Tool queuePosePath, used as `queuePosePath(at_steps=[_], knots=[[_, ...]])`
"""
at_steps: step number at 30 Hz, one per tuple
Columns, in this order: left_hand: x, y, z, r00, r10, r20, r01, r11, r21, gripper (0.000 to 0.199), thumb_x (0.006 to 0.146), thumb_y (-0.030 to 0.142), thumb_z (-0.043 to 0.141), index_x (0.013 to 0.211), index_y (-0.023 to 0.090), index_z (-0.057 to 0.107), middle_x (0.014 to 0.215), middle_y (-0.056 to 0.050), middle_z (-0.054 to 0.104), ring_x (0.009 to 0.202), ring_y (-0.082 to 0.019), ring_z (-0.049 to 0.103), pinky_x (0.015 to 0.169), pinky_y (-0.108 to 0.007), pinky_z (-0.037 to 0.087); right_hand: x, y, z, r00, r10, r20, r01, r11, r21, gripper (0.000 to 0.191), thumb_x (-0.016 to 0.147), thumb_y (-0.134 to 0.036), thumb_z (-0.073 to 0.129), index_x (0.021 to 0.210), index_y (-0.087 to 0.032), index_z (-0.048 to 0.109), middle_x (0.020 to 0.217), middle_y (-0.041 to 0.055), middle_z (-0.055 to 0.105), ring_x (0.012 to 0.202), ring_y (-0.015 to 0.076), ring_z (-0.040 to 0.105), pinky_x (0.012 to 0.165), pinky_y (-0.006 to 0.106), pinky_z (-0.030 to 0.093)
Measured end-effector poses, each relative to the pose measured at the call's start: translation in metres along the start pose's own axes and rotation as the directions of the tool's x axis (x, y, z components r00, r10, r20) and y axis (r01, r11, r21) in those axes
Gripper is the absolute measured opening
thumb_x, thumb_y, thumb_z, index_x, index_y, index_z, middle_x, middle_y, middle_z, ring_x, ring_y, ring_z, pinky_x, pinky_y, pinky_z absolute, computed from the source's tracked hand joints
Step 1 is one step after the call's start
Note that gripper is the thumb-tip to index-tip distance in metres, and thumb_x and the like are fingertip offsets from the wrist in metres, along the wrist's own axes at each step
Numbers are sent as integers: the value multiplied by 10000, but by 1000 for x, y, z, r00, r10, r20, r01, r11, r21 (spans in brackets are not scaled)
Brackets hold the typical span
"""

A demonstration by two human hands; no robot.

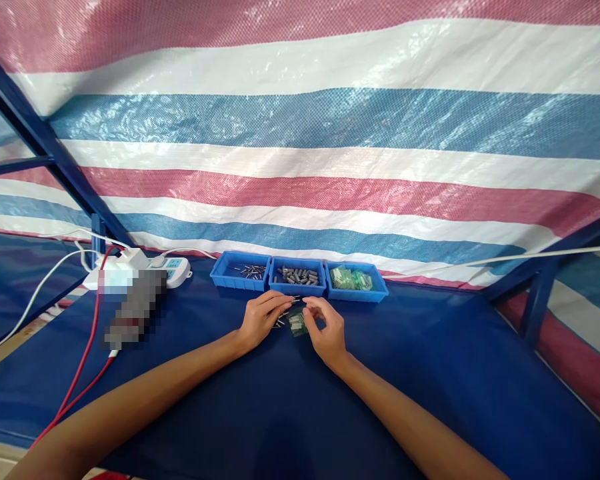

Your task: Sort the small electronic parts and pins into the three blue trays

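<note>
My left hand [263, 321] pinches a thin metal pin [295, 300] between thumb and fingertips, its end pointing right. A few more thin pins [279, 321] lie just below those fingers on the blue table. My right hand [326, 328] is curled close to the pin's tip, thumb and index finger slightly apart with nothing visible between them. Beneath the right thumb lies a small clear greenish packet [297, 323] with pale pieces in it. The hand partly covers this packet.
Three blue bins stand behind my hands: the left bin [220, 275] holds thin pins, the middle bin [298, 291] grey cylinders, the right bin [360, 295] green packets. A white power strip [179, 270] with red and white cables sits left. Striped tarpaulin [330, 120] hangs behind.
</note>
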State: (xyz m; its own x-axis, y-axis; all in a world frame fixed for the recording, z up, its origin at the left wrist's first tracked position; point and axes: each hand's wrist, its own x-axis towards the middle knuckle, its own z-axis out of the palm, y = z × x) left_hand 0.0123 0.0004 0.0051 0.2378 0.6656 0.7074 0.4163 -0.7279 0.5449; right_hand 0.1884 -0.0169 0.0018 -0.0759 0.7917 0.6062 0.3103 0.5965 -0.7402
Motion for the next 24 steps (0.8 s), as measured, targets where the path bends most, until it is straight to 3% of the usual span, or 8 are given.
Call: queuePosePath(at_steps=[24], knots=[[-4,-4,1,998,33,52,-34,999,24,213,899,232,535,1047,200,685,905,-51,674,795,-126,640,702,-218,530,0,-1,-2,1000,-20,24,20,999,31,214,871,-195,487,1069,-196,568,855,47,597,648,137,573,594,259,500]])
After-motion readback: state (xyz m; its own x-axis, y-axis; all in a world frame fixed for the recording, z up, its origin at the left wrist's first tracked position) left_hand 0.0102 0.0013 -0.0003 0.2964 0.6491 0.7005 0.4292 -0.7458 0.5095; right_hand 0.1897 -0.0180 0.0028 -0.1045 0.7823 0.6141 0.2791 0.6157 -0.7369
